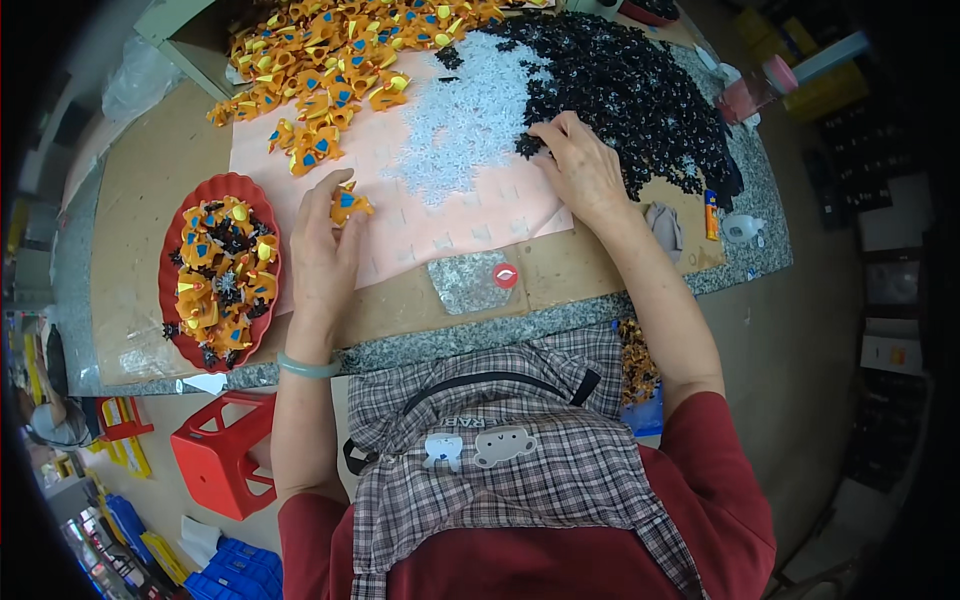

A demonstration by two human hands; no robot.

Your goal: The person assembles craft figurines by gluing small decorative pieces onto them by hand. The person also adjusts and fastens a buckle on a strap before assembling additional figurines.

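Note:
A small orange figure (350,203) with a blue patch and a yellow part sits between the thumb and fingers of my left hand (323,245), just above the pink sheet. My right hand (585,172) is bent over the left edge of a heap of small black spiky pieces (640,95). Its fingertips come together at the black pieces there, and what they pinch is too small to make out. Beside that heap, to its left, spreads a pile of small white pieces (465,125). More orange figures (330,60) lie heaped at the far left.
A red scalloped tray (170,300) at the left holds orange figures and black spiky pieces. Pink sheet (400,235) and cardboard cover the speckled tabletop (480,340). At the right lie a grey cloth (665,228), an orange-and-blue tube (711,215) and a white dispenser (742,228). A red stool (225,455) stands below.

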